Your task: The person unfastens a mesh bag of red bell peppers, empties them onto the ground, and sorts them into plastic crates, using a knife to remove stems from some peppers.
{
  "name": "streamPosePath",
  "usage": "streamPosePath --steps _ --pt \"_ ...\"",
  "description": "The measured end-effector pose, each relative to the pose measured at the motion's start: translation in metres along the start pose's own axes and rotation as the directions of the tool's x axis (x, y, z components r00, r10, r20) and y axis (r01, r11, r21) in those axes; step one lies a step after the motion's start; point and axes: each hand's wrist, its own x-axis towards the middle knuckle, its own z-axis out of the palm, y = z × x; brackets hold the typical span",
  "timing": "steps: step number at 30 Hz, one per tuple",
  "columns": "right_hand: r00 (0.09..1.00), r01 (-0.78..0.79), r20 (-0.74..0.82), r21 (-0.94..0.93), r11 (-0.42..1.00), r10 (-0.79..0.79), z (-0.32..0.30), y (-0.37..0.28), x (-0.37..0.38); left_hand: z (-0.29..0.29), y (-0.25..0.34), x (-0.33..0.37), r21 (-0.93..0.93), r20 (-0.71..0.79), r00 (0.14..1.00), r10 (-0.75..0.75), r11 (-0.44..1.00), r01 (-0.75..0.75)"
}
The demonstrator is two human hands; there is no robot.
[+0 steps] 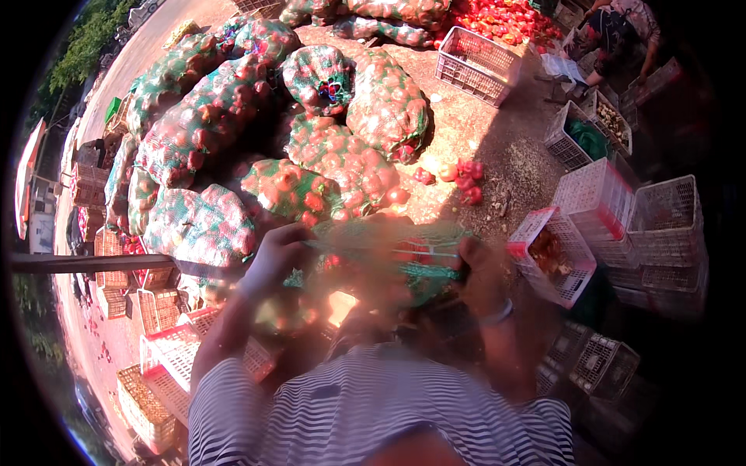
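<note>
A green mesh bag (373, 234) is stretched out sideways in front of my striped shirt, blurred by motion. My left hand (281, 247) is closed on its left end. My right hand (482, 273) grips the other end, where bunched green netting and a pale strip show. Directly beyond the bag lie stuffed green mesh sacks of red, round produce, the nearest being one sack (289, 190) just past my hands. Several loose red pieces (468, 182), which look like peppers, lie on the ground farther off.
Full mesh sacks (203, 116) are piled at the left and far side. A plastic crate (478, 66) stands near a heap of red produce (505, 19). Stacked crates (660, 225) are at the right, more crates (159, 311) at the left. Another person (622, 31) is at the upper right.
</note>
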Motion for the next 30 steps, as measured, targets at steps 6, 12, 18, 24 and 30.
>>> streamPosePath --steps 6,12,18,24,30 --pt "0.873 -0.446 0.045 -0.328 0.833 0.485 0.005 0.123 0.017 0.158 -0.141 0.020 -0.536 -0.060 0.986 -0.154 0.838 0.098" --pt "0.863 0.490 0.500 -0.863 0.121 0.073 -0.026 0.140 0.073 0.178 -0.195 0.070 -0.703 -0.160 0.938 -0.309 0.703 0.112" --pt "0.696 0.710 0.662 -0.693 -0.129 0.278 -0.027 0.134 0.100 0.211 -0.169 0.035 -0.503 -0.224 0.974 -0.036 0.860 -0.084" --pt "0.705 0.677 0.540 -0.705 -0.209 0.461 0.044 0.047 0.066 0.204 -0.163 0.040 -0.486 -0.521 0.840 -0.154 0.862 -0.143" --pt "0.885 0.457 0.449 -0.784 -0.421 0.124 -0.113 0.081 0.108 0.177 -0.157 0.011 -0.529 -0.395 0.910 -0.128 0.841 -0.111"
